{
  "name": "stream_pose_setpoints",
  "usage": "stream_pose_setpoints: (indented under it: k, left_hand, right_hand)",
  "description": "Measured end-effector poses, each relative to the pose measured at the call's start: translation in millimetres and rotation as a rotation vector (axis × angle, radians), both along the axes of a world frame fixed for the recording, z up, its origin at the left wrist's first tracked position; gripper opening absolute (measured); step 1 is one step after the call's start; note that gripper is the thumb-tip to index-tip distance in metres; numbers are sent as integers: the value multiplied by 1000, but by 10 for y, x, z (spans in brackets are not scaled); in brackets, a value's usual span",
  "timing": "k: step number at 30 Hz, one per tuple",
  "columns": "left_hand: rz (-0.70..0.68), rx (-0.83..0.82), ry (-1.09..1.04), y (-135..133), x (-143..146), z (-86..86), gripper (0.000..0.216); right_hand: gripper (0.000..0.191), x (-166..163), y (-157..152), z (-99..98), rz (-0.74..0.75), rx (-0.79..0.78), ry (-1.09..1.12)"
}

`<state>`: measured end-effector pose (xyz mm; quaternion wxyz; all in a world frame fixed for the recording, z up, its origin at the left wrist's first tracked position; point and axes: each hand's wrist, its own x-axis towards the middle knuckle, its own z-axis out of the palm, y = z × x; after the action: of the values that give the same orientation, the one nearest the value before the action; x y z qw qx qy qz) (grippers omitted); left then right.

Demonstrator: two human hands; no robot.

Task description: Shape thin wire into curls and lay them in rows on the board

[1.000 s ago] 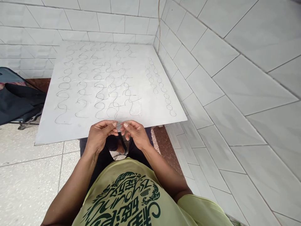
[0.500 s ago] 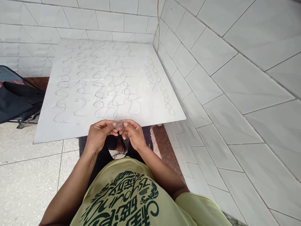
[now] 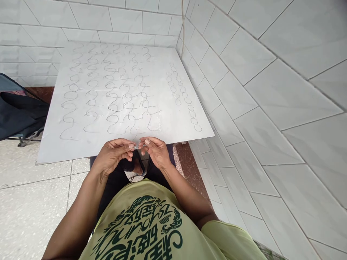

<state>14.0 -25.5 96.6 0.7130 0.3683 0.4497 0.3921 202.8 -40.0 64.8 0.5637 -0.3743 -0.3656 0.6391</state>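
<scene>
wire is held up in a short shiny bit just past the near edge of a big white board. the left hand and the right hand are close together, almost touching, and both pinch the wire with their fingertips, with the fingers bent in. the wire sits right between them, above the person's lap. on the board lie lots of bent wire shapes, all wavy and loopy, in long rows going away from the person. the nearest shape is just past the hands. one more row of small linked loops runs down the right side of the board, apart from the others. the far end and right side of the board come up near a white tile wall, and a thin cord hangs down the corner. the person wears a pale green shirt with dark green print and black pants. to the left, a dark bag lies on a low metal frame, over a speckled white floor.
</scene>
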Motion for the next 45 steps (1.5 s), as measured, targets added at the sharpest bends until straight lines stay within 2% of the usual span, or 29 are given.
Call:
stream_pose_setpoints:
  k: [7, 13, 22, 28, 32, 37, 45]
  left_hand:
    - [2, -45, -58, 4, 7, 10, 31]
    - [52, -13, -44, -9, 5, 104, 30]
    - [-3, -34, -24, -41, 3, 120, 31]
    - [60, 54, 25, -69, 24, 169, 31]
    - [25, 57, 48, -67, 15, 182, 31]
    - [-24, 16, 45, -54, 27, 163, 32]
    - [-23, -10, 30, -72, 64, 168, 33]
  right_hand:
    - [23, -43, 3, -37, -59, 23, 20]
    - [19, -25, -17, -37, -5, 140, 71]
    - [18, 46, 13, -77, 25, 208, 1]
    - [42, 75, -22, -115, 88, 172, 6]
    - [32, 124, -38, -117, 106, 193, 29]
    - [19, 143, -16, -98, 53, 200, -5]
    - [18, 109, -25, -101, -20, 163, -7]
